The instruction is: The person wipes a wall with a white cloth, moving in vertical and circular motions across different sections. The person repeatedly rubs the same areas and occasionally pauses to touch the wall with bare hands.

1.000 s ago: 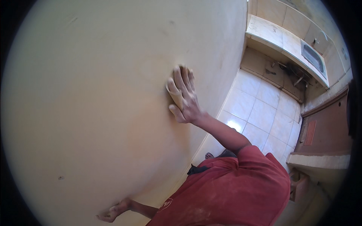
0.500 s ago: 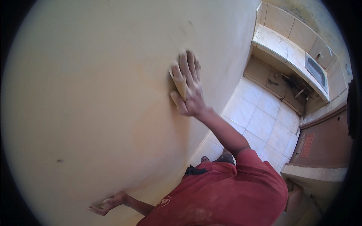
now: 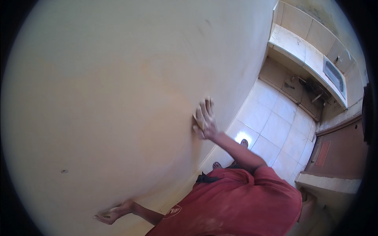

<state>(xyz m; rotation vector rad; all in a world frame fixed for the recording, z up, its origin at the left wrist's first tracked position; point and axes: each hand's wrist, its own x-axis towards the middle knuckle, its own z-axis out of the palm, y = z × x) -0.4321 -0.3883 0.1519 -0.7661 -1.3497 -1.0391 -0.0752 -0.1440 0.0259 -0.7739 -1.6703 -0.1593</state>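
My right hand point(image 3: 206, 125) is pressed flat to the pale wall point(image 3: 98, 98), with dusty fingers spread upward. Under its fingers lies a small tan sheet, apparently sandpaper point(image 3: 200, 122), pinned against the wall; most of it is hidden by the hand. At the lower left, my left hand point(image 3: 114, 213) is beside the wall with its fingers stretched out and slightly curved. I see nothing plainly held in it, though the gap between its fingers is dark.
A tiled counter point(image 3: 289, 41) with a sink point(image 3: 334, 74) stands at the far right, pipes below it. Light tiles cover the floor point(image 3: 271, 118), where my sandalled feet stand. A brown door point(image 3: 340, 147) and a pale ledge point(image 3: 327, 181) are at the right. The wall has a small hole point(image 3: 64, 171).
My right hand has slid down the wall and a little to the right, with the sheet under it. One foot now shows farther out on the floor. My left hand has barely moved.
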